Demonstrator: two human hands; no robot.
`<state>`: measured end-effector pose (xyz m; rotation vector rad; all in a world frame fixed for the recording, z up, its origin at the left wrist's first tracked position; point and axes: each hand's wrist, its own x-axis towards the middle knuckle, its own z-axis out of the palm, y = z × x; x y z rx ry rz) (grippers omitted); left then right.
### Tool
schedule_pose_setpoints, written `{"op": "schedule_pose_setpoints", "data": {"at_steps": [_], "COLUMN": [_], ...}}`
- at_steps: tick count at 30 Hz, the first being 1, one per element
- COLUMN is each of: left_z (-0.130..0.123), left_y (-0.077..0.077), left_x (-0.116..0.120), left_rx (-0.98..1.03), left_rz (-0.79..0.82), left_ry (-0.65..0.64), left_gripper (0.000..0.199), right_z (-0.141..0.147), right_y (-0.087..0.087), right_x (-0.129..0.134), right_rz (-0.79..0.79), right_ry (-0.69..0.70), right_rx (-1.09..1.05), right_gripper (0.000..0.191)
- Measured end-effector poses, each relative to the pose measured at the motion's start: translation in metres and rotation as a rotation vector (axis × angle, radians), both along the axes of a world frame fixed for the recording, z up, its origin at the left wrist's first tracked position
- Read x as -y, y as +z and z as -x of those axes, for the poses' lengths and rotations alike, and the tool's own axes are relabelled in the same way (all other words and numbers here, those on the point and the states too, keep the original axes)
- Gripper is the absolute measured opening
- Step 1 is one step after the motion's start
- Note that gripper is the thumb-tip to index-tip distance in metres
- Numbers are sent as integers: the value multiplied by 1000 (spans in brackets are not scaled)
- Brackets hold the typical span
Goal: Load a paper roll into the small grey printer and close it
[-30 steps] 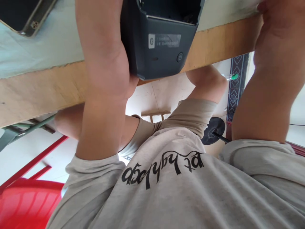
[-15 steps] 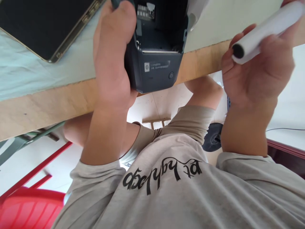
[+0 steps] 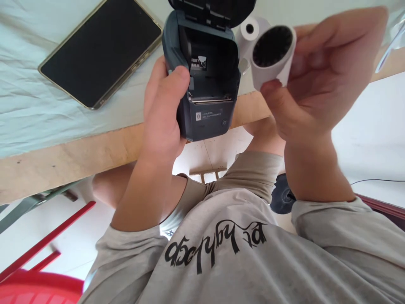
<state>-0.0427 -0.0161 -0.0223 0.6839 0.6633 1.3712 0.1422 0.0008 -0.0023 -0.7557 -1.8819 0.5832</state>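
In the head view, my left hand (image 3: 164, 114) is wrapped round the side of a dark blue-grey label printer (image 3: 209, 116), thumb on its near edge. The black lid (image 3: 218, 10) of the printer is raised, and its paper bay (image 3: 213, 74) shows no roll inside. Beside the printer, on its right, my right hand (image 3: 319, 80) grips a white paper roll (image 3: 268, 76) between thumb and fingers. One end of this roll faces me, with a wide black core. Behind it is another small white roll (image 3: 245, 36) with a narrow hole, partly hidden.
A phone (image 3: 101, 52) in a clear case lies on the pale green cloth (image 3: 22, 101) at left. The wooden table edge (image 3: 79, 154) runs below my hands. A red plastic chair (image 3: 41, 287) stands at lower left. Something clear and shiny (image 3: 392, 46) is at far right.
My right hand has brought the paper roll leftward, close to the printer, and turned its end toward me. The printer has shifted slightly lower in view, and its raised lid now shows.
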Motion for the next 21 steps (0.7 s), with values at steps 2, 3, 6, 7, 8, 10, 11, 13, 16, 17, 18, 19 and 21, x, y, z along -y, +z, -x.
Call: {"op": "schedule_pose_setpoints", "data": {"at_steps": [2,3,6,7,8,10,11,13,16,17,18,19,21], "left_z": [-1,-1,-2,-2,-1,0,0,0,-2,-4,-5,-6,-7], "left_y": [-1,-2,-5,-5,-5,-5,-4,-3,-3,-4,-5,-6,-8], "left_x": [0,0,-1,-1,-1,-1,0,1,0,-1,-2,-3,-4], "left_rx": [-9,-9,-6,3,13,22,18,-4,-4,0,1,-1,-21], "left_rz": [-11,-24,-66,-70,-65,-50,-46,-45,-51,-47,-48,-55,-66], "left_ry": [10,20,50,51,43,18,9,-1,19,36,57,78,104], "left_gripper": [19,20,25,27,27,25,23,21,23,24,25,28,32], "right_z": [11,17,29,31,33,33,32,31,32,32,32,32,31], "right_y": [8,12,22,24,24,24,23,22,21,20,19,17,14], "right_x": [-4,-4,-4,-3,-3,-2,-2,-2,-3,-3,-4,-5,-8], "right_rz": [-42,-62,-102,-105,-104,-116,-126,-127,-119,-119,-121,-133,-170], "right_ry": [-11,-6,-45,-76,-103,-128,-126,-138,-166,-167,-159,-142,-129], "right_rx": [150,206,348,392,428,460,461,466,479,488,500,517,533], "right_gripper": [28,26,25,25,26,23,21,19,19,19,19,19,18]}}
